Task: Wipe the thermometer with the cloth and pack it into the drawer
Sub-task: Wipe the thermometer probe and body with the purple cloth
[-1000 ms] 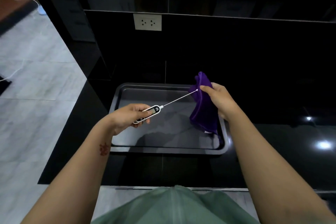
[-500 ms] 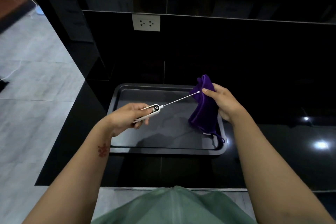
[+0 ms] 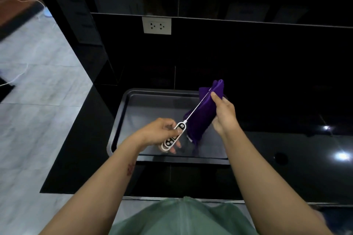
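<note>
Since the last moment, the purple cloth (image 3: pixel 200 120) hangs closer to our left hand (image 3: pixel 158 132), which has swung right and down. It grips the thermometer (image 3: pixel 170 141) by its body, so the probe now slants steeply up along the cloth, which our right hand (image 3: pixel 224 114) grasps with a fingertip by the probe's tip. Grey tiled floor (image 3: pixel 38 120) lies left, the glossy black counter (image 3: pixel 286 149) carries the grey tray (image 3: pixel 152 107) beneath both hands, and a white socket (image 3: pixel 156 25) sits on the dark wall behind

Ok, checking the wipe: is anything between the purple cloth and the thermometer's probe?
Nothing visible. The probe lies across the purple cloth gripped by the right hand; the left hand holds the thermometer by its body, above the tray.
</note>
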Tool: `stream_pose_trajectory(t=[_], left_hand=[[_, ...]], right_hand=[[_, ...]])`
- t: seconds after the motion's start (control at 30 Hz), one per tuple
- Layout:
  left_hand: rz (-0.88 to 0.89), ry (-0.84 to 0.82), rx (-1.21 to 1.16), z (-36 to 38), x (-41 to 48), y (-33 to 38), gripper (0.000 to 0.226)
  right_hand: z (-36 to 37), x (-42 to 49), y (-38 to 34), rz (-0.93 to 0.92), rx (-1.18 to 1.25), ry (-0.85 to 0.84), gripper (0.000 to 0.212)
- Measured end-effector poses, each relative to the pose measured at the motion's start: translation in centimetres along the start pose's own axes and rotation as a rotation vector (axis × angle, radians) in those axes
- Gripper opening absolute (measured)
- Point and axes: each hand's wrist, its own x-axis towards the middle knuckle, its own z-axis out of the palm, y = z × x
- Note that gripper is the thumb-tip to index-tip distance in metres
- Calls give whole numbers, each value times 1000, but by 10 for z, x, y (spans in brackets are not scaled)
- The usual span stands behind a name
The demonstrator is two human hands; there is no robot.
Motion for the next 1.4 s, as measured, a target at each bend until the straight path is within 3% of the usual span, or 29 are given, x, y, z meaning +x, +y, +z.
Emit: stream_pose_trajectory(t=[0.2, 0.43, 0.63, 0.87, 1.1, 1.4], left_hand=[[19, 25, -78, 14, 3, 11, 23], [5, -10, -121, 14, 0, 9, 19], [39, 61, -189, 14, 5, 11, 24], [55, 28, -200, 14, -2, 11, 19], [46, 50, -245, 6, -2, -2, 27], [59, 5, -216, 9, -7, -9, 18]], right_hand=[[5, -5, 10, -9, -124, -92, 11], [7, 2, 1, -55, -128, 29, 8], [12, -4, 16, -46, -249, -106, 16], [15, -3, 1, -85, -139, 0, 8], [20, -18, 16, -9, -272, -132, 13], [21, -18, 7, -100, -237, 46, 23]])
